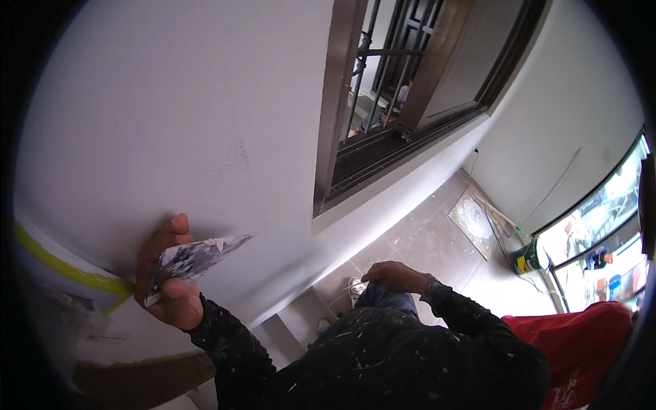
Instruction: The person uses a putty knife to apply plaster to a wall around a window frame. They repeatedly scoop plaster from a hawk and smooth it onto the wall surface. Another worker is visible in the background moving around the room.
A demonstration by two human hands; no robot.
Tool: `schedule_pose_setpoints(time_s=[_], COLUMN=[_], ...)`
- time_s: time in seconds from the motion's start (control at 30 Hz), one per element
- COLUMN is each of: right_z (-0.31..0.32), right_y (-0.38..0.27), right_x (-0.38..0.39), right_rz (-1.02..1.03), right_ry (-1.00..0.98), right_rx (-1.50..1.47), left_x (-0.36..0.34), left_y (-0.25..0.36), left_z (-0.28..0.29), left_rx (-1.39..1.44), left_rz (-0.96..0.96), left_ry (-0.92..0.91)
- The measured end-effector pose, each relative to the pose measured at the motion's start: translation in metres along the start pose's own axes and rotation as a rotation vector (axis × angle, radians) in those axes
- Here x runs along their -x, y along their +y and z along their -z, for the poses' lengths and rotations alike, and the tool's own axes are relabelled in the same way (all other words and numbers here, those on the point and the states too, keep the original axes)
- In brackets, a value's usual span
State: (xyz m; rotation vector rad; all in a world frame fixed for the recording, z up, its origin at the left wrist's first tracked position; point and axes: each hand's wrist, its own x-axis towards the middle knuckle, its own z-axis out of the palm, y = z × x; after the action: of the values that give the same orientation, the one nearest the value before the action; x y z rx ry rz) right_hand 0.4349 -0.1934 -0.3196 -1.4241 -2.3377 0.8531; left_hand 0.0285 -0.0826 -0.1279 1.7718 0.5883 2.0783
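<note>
My left hand (179, 309) is closed round a putty knife (195, 260) beside the pale wall (137, 137). The flat metal blade is smeared with white and dark filler and points to the right. My thumb presses on the blade's near face, while the fingers lie behind it, close to the wall. My right hand (400, 277) hangs in front of my body, above my leg, with its fingers curled in. Whatever it may hold is hidden. White specks dot my dark sleeves. A patch of dark smudges (236, 147) marks the wall above the blade.
A dark-framed window (328, 130) with bars opens in the wall. Yellow-green tape (68, 263) and cloudy plastic sheeting (58, 314) run along the left. On the tiled floor are a white-smeared board (473, 220) and a dark bucket (529, 258). Red cloth (570, 348) is at my right; people show beyond the glass.
</note>
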Motion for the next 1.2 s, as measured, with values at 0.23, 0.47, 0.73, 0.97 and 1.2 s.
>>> schedule_pose_setpoints(time_s=[0.23, 0.47, 0.73, 0.97, 1.2], right_z=[0.049, 0.12, 0.133, 0.093, 0.073], right_y=[-0.083, -0.176, -0.203, -0.186, -0.181], right_x=[-0.001, -0.014, -0.045, -0.053, -0.049], right_rz=[-0.276, 0.423, 0.429, 0.564, 0.13], right_ry=[0.496, 0.884, 0.943, 0.733, 0.656], right_rx=[-0.881, 0.442, 0.646, 0.434, -0.881], left_x=[-0.003, -0.006, -0.011, -0.01, -0.045], left_y=[0.001, 0.05, 0.084, 0.082, 0.057], left_z=[-0.002, -0.024, -0.073, -0.082, -0.038], left_rx=[0.328, 0.145, 0.01, -0.053, 0.135], left_rz=[0.095, 0.572, 0.603, 0.4, 0.046], left_ry=[-0.064, -0.26, -0.271, -0.101, 0.242])
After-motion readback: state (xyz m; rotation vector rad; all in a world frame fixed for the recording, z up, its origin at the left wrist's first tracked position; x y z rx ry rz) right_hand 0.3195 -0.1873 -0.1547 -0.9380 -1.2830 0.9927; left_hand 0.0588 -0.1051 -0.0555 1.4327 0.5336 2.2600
